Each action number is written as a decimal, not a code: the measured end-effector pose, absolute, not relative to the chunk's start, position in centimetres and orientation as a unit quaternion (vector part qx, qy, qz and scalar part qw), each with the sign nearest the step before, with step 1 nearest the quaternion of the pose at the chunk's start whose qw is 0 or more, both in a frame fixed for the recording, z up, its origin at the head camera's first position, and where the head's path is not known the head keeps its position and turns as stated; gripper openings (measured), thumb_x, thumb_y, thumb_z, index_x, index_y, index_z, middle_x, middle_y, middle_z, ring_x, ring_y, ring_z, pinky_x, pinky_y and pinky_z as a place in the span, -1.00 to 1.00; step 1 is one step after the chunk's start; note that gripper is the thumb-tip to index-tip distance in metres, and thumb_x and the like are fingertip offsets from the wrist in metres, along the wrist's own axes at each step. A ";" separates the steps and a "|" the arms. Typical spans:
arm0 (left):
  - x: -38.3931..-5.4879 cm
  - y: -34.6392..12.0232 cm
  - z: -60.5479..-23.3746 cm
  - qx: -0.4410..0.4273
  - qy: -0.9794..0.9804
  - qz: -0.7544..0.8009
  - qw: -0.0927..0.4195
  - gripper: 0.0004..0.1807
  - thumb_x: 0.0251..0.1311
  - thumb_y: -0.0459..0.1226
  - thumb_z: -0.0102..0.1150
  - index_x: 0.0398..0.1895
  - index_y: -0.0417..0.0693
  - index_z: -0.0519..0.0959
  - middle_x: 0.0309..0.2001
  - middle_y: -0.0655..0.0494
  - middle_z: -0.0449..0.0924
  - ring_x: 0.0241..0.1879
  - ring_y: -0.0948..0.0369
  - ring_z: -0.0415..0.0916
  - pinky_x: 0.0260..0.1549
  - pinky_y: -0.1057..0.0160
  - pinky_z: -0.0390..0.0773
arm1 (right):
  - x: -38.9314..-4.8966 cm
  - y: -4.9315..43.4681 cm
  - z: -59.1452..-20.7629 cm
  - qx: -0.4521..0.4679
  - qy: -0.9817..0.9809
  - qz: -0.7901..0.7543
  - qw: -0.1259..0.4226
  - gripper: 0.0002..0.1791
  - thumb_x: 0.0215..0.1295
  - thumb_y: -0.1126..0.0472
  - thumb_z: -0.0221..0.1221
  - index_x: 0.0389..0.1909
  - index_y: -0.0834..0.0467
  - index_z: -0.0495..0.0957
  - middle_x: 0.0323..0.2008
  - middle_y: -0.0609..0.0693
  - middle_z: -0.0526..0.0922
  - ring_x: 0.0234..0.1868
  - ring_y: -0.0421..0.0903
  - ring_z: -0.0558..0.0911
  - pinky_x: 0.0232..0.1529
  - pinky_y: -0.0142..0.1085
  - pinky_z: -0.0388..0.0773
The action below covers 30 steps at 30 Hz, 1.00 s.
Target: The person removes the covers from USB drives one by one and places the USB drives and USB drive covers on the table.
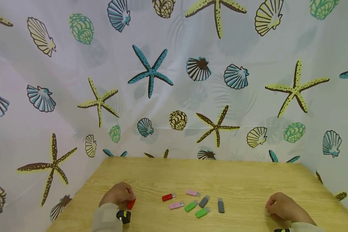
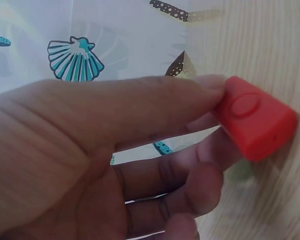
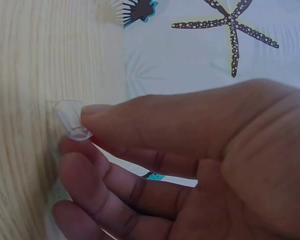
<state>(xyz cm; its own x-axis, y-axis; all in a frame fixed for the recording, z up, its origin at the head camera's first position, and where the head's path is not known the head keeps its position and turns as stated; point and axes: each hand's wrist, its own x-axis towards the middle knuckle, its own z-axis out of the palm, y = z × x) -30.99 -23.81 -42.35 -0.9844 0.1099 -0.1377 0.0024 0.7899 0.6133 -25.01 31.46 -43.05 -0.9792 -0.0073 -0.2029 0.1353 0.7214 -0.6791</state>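
At the left of the table, my left hand (image 1: 119, 193) pinches a red USB stick (image 1: 131, 204) between thumb and fingers. In the left wrist view, the stick's red body (image 2: 260, 117) sticks out past the thumb tip, close to the wood. Far to the right, my right hand (image 1: 285, 207) holds a small clear plastic cap (image 3: 71, 120) between thumb and forefinger, just above the tabletop. The cap cannot be made out in the head view. The other fingers of both hands curl loosely below.
Between the hands lie a red USB stick (image 1: 167, 197), two pink ones (image 1: 192, 192), two green ones (image 1: 201, 213) and two grey ones (image 1: 221, 206), metal ends showing. The wooden table (image 1: 235, 177) meets a curtain (image 1: 168, 106) printed with shells and starfish at the back and sides.
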 end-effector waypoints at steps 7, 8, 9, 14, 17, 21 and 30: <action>-31.3 -23.8 -42.7 0.033 0.943 0.319 0.083 -0.85 0.04 -0.38 0.35 -0.54 -0.18 0.53 -0.51 0.10 0.47 -0.55 0.19 0.34 -0.55 0.29 0.34 | -25.1 31.6 -43.1 0.038 0.922 -0.369 0.109 -0.96 0.11 0.43 0.20 -0.48 0.32 0.53 -0.63 0.02 0.50 -0.62 -0.12 0.42 -0.53 -0.30 0.39; -31.3 -23.8 -42.8 0.031 0.944 0.318 0.084 -0.85 0.05 -0.38 0.35 -0.54 -0.17 0.54 -0.51 0.11 0.48 -0.55 0.19 0.35 -0.55 0.29 0.34 | -25.1 31.6 -43.2 0.038 0.922 -0.369 0.110 -0.96 0.11 0.43 0.19 -0.48 0.31 0.53 -0.63 0.02 0.50 -0.62 -0.12 0.42 -0.54 -0.31 0.39; -31.3 -23.8 -42.9 0.030 0.945 0.315 0.086 -0.85 0.05 -0.37 0.34 -0.54 -0.17 0.54 -0.51 0.11 0.48 -0.55 0.19 0.35 -0.54 0.29 0.35 | -25.1 31.7 -43.2 0.038 0.921 -0.371 0.111 -0.95 0.11 0.43 0.19 -0.49 0.31 0.53 -0.62 0.02 0.50 -0.62 -0.12 0.42 -0.54 -0.31 0.39; -31.5 -23.8 -42.9 0.025 0.949 0.301 0.092 -0.84 0.06 -0.35 0.35 -0.56 -0.15 0.55 -0.53 0.12 0.48 -0.55 0.21 0.36 -0.54 0.31 0.34 | -25.2 31.7 -43.3 0.037 0.918 -0.378 0.112 -0.93 0.13 0.44 0.19 -0.50 0.30 0.53 -0.62 0.03 0.50 -0.60 -0.11 0.42 -0.54 -0.30 0.40; -31.5 -23.8 -42.9 0.022 0.950 0.298 0.094 -0.83 0.06 -0.34 0.35 -0.57 -0.15 0.54 -0.55 0.11 0.48 -0.56 0.21 0.35 -0.55 0.31 0.34 | -25.2 31.7 -43.4 0.039 0.919 -0.377 0.109 -0.93 0.12 0.43 0.20 -0.51 0.28 0.53 -0.63 0.02 0.49 -0.61 -0.12 0.42 -0.53 -0.30 0.39; -31.5 -23.9 -43.1 0.019 0.950 0.299 0.091 -0.82 0.06 -0.33 0.35 -0.58 -0.15 0.54 -0.56 0.12 0.47 -0.58 0.22 0.33 -0.57 0.32 0.31 | -25.1 31.8 -43.5 0.028 0.919 -0.379 0.104 -0.93 0.10 0.43 0.20 -0.52 0.29 0.53 -0.65 0.01 0.49 -0.61 -0.12 0.42 -0.53 -0.30 0.39; -31.5 -23.8 -43.2 0.025 0.950 0.301 0.081 -0.76 0.02 -0.39 0.32 -0.71 -0.13 0.51 -0.68 0.16 0.44 -0.68 0.28 0.25 -0.66 0.38 0.23 | -25.1 32.1 -43.8 0.032 0.914 -0.391 0.102 -0.93 0.11 0.45 0.18 -0.52 0.29 0.53 -0.62 0.01 0.49 -0.58 -0.12 0.43 -0.51 -0.29 0.40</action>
<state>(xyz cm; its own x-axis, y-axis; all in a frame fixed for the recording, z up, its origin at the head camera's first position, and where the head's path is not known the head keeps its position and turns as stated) -31.48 -23.76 -43.24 -0.9857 0.0968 -0.1377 -0.0003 0.8170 0.5767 -25.07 32.06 -43.85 -0.9769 -0.0210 -0.2126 0.1392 0.6925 -0.7079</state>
